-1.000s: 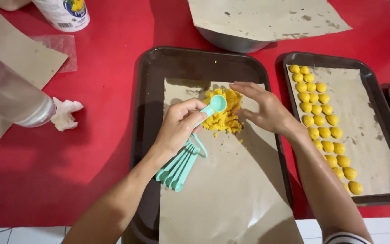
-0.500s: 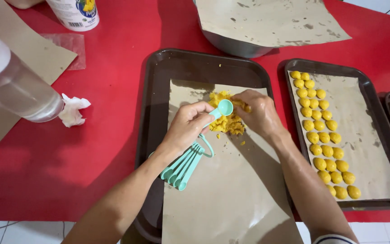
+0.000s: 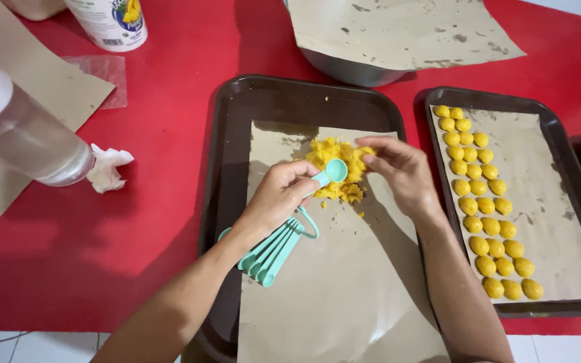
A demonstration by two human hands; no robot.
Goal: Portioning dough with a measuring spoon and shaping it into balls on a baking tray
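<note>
My left hand (image 3: pixel 278 198) grips a set of teal measuring spoons (image 3: pixel 278 243) on a ring, with one small spoon (image 3: pixel 335 171) held out over a pile of yellow dough (image 3: pixel 334 161). The other spoons hang below my wrist. My right hand (image 3: pixel 401 173) rests on the right side of the dough pile, fingers pinching at it beside the spoon bowl. The dough lies on brown paper (image 3: pixel 337 282) inside a dark brown tray (image 3: pixel 237 134).
A second dark tray (image 3: pixel 553 117) at right holds brown paper with rows of several yellow dough balls (image 3: pixel 482 202). A metal bowl (image 3: pixel 351 67) covered with paper stands behind. A clear bottle (image 3: pixel 21 131), a crumpled tissue (image 3: pixel 107 167) and a white tub (image 3: pixel 112 23) lie left on the red table.
My right hand has closed in on the dough beside the spoon. The left hand keeps the spoon at the pile; the camera has shifted slightly.
</note>
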